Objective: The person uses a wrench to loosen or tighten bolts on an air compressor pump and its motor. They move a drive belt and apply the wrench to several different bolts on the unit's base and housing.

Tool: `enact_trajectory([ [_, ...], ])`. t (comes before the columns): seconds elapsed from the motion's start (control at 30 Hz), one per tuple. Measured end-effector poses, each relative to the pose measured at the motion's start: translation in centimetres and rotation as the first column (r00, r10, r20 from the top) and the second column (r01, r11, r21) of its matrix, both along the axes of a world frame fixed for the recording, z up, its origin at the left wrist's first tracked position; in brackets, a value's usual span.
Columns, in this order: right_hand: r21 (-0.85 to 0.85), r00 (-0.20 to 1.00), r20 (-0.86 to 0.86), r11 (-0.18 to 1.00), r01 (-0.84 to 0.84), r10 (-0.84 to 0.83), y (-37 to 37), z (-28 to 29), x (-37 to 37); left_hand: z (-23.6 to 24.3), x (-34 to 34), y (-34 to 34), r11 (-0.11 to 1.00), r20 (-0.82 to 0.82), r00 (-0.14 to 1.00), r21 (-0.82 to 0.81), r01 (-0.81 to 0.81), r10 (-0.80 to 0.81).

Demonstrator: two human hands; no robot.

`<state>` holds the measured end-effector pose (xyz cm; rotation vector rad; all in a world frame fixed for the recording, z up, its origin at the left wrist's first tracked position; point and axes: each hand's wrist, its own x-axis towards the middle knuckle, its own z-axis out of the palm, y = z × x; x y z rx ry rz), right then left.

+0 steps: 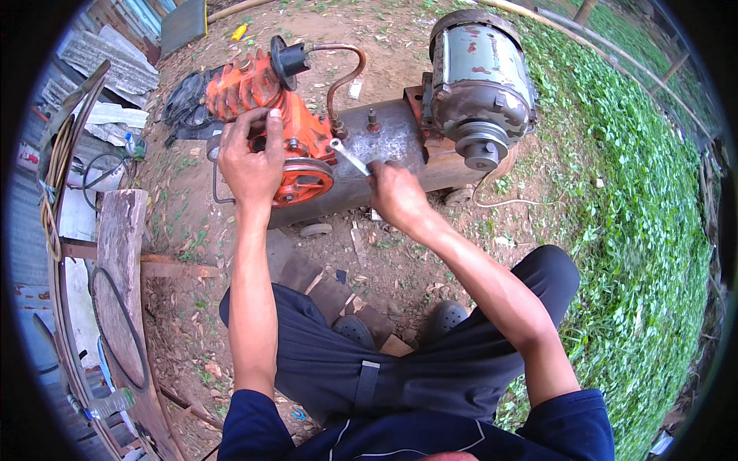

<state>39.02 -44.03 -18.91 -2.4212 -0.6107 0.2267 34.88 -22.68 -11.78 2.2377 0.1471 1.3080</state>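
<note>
My right hand grips a silver ring-ended wrench. The ring end points up and left, close to the lower right side of the orange compressor pump. On the pump's near left side is my left hand, its fingers and thumb bent against the orange body; part of their contact is hidden. Just right of that hand sits an orange pulley wheel with a dark rim. The pump is mounted on a grey, worn metal tank. A curved copper pipe runs from the pump's black top fitting down toward the tank.
A grey-green electric motor with a stepped pulley stands at the tank's right end. Dark cloth lies behind the pump. Left are a wooden plank and metal sheets. Bare soil lies beneath; green plants grow on the right.
</note>
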Motion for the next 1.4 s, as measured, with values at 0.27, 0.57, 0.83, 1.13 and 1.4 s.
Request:
enact_trajectory([
  [0.27, -0.035, 1.000, -0.023, 0.999, -0.021, 0.020, 2.2, -1.0, -2.2, 0.1, 0.2, 0.1, 1.000, -0.013, 1.000, 0.018, -0.004, 0.004],
  [0.57, -0.154, 0.999, -0.012, 0.987, -0.054, 0.053, 3.9, -0.7, -2.8, 0.0, 0.0, 0.0, 0.999, -0.024, 1.000, 0.046, -0.003, 0.005],
  [0.83, -0.289, 0.882, 0.377, 0.940, -0.179, 0.284, -0.8, -1.0, 5.8, 0.2, -0.2, 0.0, 0.998, -0.025, 1.000, 0.069, -0.010, 0.012],
  [1.13, -0.173, 0.958, 0.002, 0.944, -0.281, 0.286, -0.2, 0.2, 4.0, -0.1, -0.1, 0.3, 1.000, -0.018, 1.000, -0.010, 0.015, -0.016],
  [1.4, -0.114, 0.991, -0.078, 0.986, -0.121, 0.113, 3.4, -1.0, -1.8, 0.1, -0.2, 0.0, 1.000, -0.034, 0.999, -0.006, 0.013, -0.013],
])
